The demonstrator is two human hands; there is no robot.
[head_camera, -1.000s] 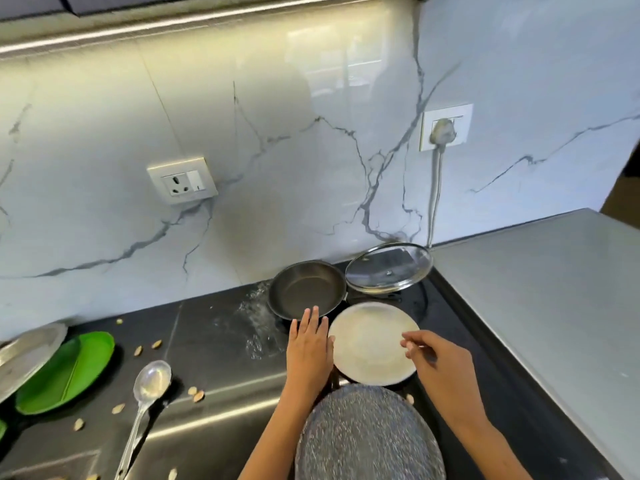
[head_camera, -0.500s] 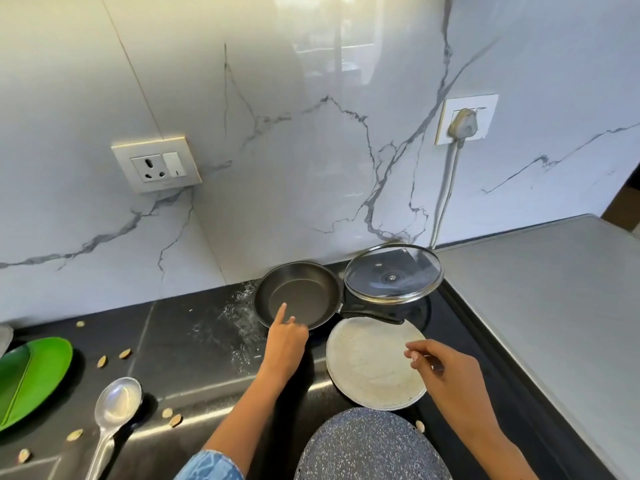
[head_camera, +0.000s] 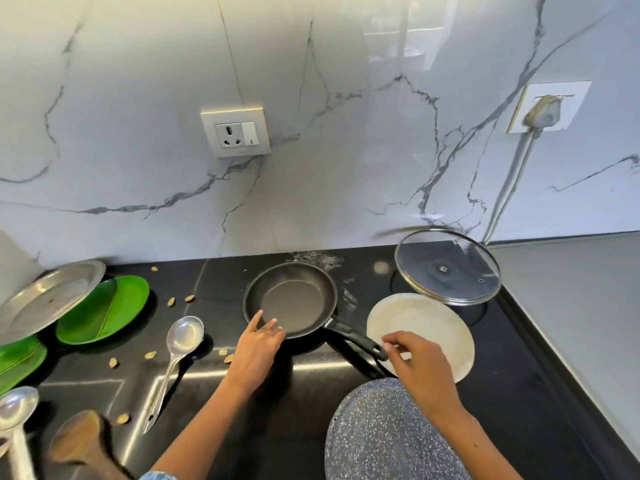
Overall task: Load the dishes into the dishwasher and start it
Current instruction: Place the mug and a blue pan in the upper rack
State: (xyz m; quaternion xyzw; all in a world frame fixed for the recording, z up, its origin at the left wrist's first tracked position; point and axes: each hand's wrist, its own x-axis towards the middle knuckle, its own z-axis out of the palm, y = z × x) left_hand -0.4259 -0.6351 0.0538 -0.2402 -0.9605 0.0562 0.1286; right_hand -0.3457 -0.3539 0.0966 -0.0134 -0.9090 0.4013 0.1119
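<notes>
A black frying pan (head_camera: 291, 299) sits on the dark counter (head_camera: 214, 278), its handle (head_camera: 356, 341) pointing to the right and toward me. My left hand (head_camera: 258, 344) grips the pan's near rim, thumb inside the pan. Over a white plate (head_camera: 426, 320) hovers my right hand (head_camera: 422, 368), fingers loosely curled, holding nothing, just past the handle's tip. A glass lid (head_camera: 446, 268) lies tilted behind the white plate. A speckled grey plate (head_camera: 381, 441) is nearest to me, below my right hand.
At the left lie a steel plate (head_camera: 48, 299), two green plates (head_camera: 104, 310), a steel spoon (head_camera: 180, 344), a second spoon (head_camera: 14, 410) and a wooden handle (head_camera: 83, 441). Several seeds are scattered around. A grey countertop (head_camera: 571, 306) runs along the right; a plugged cord (head_camera: 512, 181) hangs on the wall.
My left hand went from the white plate to the pan's rim, and the pan slid left, baring its handle. My right hand stayed over the white plate.
</notes>
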